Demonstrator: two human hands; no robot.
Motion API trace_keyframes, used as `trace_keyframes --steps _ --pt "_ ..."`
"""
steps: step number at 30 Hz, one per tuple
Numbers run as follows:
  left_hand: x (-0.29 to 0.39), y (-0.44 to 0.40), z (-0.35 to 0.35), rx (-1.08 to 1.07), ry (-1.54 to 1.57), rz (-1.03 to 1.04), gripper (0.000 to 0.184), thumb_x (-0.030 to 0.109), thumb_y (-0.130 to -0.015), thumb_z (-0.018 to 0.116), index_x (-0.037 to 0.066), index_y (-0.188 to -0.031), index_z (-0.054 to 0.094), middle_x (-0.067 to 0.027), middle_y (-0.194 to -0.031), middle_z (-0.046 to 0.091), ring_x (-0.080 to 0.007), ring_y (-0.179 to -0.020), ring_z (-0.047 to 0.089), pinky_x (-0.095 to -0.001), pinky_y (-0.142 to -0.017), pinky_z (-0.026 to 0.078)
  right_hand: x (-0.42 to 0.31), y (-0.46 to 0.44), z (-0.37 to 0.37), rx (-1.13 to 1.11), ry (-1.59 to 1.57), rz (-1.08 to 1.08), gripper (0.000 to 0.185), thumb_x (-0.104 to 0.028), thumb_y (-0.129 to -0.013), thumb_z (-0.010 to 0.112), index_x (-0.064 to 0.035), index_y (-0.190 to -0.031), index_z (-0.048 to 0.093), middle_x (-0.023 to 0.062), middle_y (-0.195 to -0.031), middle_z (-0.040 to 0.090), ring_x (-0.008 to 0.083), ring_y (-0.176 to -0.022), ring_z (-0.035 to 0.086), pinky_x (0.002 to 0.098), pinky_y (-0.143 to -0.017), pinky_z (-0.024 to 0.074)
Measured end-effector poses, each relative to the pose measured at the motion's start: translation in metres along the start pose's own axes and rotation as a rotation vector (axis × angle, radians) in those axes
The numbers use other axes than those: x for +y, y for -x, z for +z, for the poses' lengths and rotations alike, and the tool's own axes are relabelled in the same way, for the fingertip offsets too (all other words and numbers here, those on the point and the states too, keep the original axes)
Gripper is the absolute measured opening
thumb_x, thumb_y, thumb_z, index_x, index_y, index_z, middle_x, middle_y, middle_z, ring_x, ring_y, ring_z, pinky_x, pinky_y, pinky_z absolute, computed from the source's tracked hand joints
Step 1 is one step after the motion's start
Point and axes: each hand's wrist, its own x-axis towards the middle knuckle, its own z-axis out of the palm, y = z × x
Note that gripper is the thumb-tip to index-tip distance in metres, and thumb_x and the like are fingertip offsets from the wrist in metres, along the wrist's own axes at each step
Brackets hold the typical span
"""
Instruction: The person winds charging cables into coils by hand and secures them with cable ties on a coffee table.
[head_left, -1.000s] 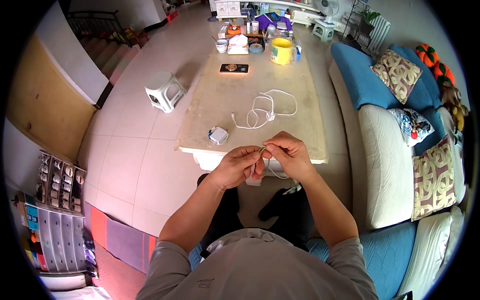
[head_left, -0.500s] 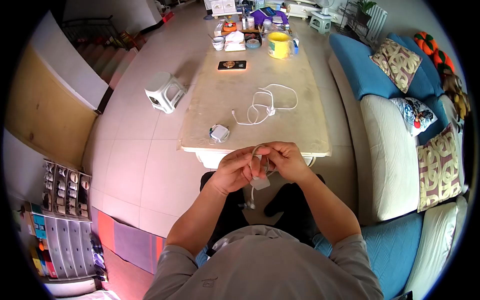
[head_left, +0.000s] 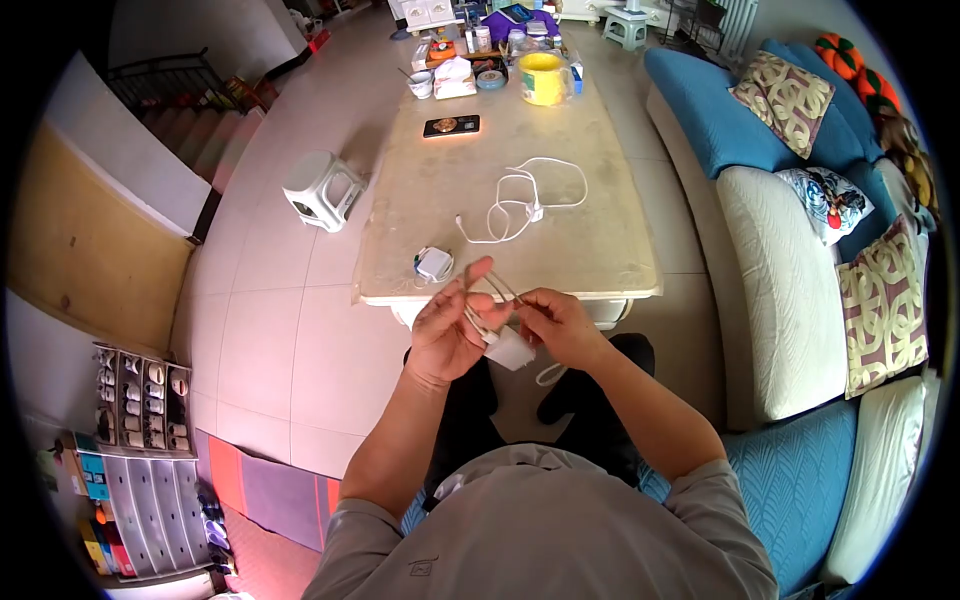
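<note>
Just beyond my lap, my left hand (head_left: 452,325) has its fingers spread and raised, with loops of a white cable (head_left: 504,290) around them. A white charger block (head_left: 510,349) hangs below the fingers, between both hands. My right hand (head_left: 562,326) pinches the cable beside it. A loop of cable dangles below my right hand. On the table, a wrapped white charger (head_left: 434,263) lies near the front edge, and a loosely coiled white cable with a plug (head_left: 535,212) lies farther back.
The table (head_left: 420,190) holds a black phone (head_left: 451,126), a yellow container (head_left: 543,80), a tissue pack (head_left: 455,78) and a bowl (head_left: 421,85) farther back. A white stool (head_left: 323,190) stands to the left, a blue sofa (head_left: 700,110) to the right.
My left fingers have opened and risen inside the cable loops. The charger block now hangs closer to my right hand. The view has shifted slightly.
</note>
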Motion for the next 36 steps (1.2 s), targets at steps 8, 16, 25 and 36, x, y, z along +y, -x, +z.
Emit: trace_keyframes --steps 8,16,25,36 --pt "0.004 -0.002 -0.007 0.214 -0.328 0.074 0.048 0.011 -0.095 0.044 0.002 -0.14 0.031 -0.0154 -0.132 0.051 -0.0328 -0.122 0.05 -0.043 -0.107 0.034 0.016 0.008 -0.013 -0.023 0.225 0.046 0.016 -0.013 -0.092 0.055 0.0025 -0.098 0.058 0.0036 -0.072 0.059 0.0087 -0.064 0.054 0.0242 -0.059 0.0454" --pt "-0.001 -0.004 -0.018 0.188 -0.536 -0.109 0.047 0.013 -0.098 0.037 0.001 -0.143 0.025 -0.0202 -0.136 0.045 -0.0313 -0.123 0.047 -0.0387 -0.102 0.037 0.006 0.008 -0.015 -0.024 0.398 -0.068 0.015 -0.012 -0.088 0.061 0.0029 -0.09 0.062 0.0026 -0.071 0.059 0.0083 -0.063 0.053 0.0241 -0.058 0.0446" --pt "-0.008 -0.007 -0.006 0.37 -0.916 -0.645 0.065 0.053 -0.091 0.049 -0.004 -0.123 0.052 -0.013 -0.115 0.059 -0.0221 -0.106 0.056 -0.0334 -0.091 0.043 -0.015 0.004 -0.012 -0.04 0.331 -0.087 0.01 -0.007 -0.082 0.066 0.0019 -0.085 0.062 0.0015 -0.068 0.059 0.0068 -0.06 0.05 0.0238 -0.054 0.0427" --pt "-0.006 0.002 -0.017 0.406 -0.611 -0.604 0.041 0.033 -0.09 0.059 0.0 -0.114 0.057 -0.0042 -0.095 0.059 -0.0117 -0.077 0.056 -0.0274 -0.064 0.048 -0.009 -0.002 -0.015 0.005 0.209 -0.024 0.013 -0.008 -0.084 0.068 -0.0027 -0.079 0.057 -0.0032 -0.063 0.053 0.0028 -0.057 0.045 0.0211 -0.05 0.0375"
